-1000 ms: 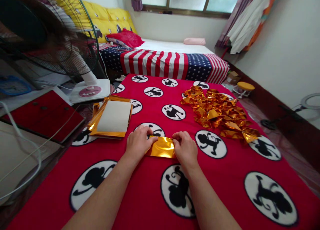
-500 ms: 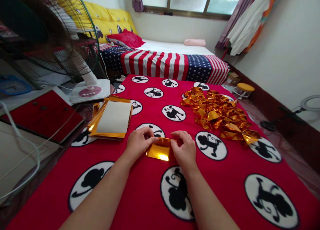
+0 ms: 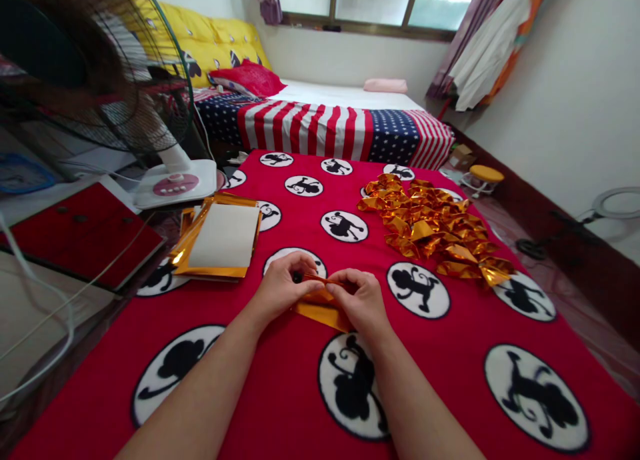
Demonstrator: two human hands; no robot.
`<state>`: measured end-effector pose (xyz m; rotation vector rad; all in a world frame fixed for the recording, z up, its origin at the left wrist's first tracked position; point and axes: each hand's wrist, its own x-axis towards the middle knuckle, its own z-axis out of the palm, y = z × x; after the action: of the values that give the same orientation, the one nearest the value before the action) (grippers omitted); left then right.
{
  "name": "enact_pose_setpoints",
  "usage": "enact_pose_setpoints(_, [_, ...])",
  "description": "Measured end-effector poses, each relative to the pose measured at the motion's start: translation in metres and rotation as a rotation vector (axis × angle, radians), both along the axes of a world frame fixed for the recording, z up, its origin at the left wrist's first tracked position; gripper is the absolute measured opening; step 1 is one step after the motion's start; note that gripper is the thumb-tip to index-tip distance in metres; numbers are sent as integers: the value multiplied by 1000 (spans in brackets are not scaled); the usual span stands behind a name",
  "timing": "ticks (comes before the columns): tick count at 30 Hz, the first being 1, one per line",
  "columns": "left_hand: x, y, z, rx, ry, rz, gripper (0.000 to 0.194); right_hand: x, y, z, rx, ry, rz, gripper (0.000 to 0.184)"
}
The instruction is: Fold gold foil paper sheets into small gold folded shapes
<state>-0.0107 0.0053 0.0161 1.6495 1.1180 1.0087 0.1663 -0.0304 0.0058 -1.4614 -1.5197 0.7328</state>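
Both hands pinch the far edge of a folded piece of gold foil paper (image 3: 323, 313) over the red cloth. My left hand (image 3: 283, 283) is closed on its left part, thumb in front and fingers curled behind. My right hand (image 3: 361, 297) grips it just to the right, thumb tip almost meeting the left one. Between the thumbs the upper edge is bunched, while the lower part hangs as a flap toward me. To the left lies a stack of gold foil sheets (image 3: 233, 272) with a pale grey sheet face (image 3: 223, 237) on top. Fingertips behind the foil are partly hidden.
A heap of folded gold foil pieces (image 3: 430, 223) lies on the right of the red monkey-print cloth (image 3: 430, 393). An electric fan (image 3: 175, 180) stands at left beside a dark red box (image 3: 80, 227). Beyond are a bed (image 3: 320, 127) and a yellow stool (image 3: 486, 173).
My hands have come closer together, the right one moving left along the foil. The flat foil strip has become gathered at its upper edge, with its lower flap tilted.
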Motion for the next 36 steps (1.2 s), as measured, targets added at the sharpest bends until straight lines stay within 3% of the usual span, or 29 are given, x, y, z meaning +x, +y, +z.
enact_pose_setpoints(8, [1, -5, 5, -25, 70, -86, 29, -3, -2, 3, 5, 18, -5, 3])
enact_pose_setpoints(20, [3, -7, 6, 46, 188, -25, 40, -3, -2, 7, 41, -149, 59, 11])
enact_pose_setpoints(36, [-11, -3, 6, -33, 128, 72, 36, 10, 3, -3, -58, 72, 55, 20])
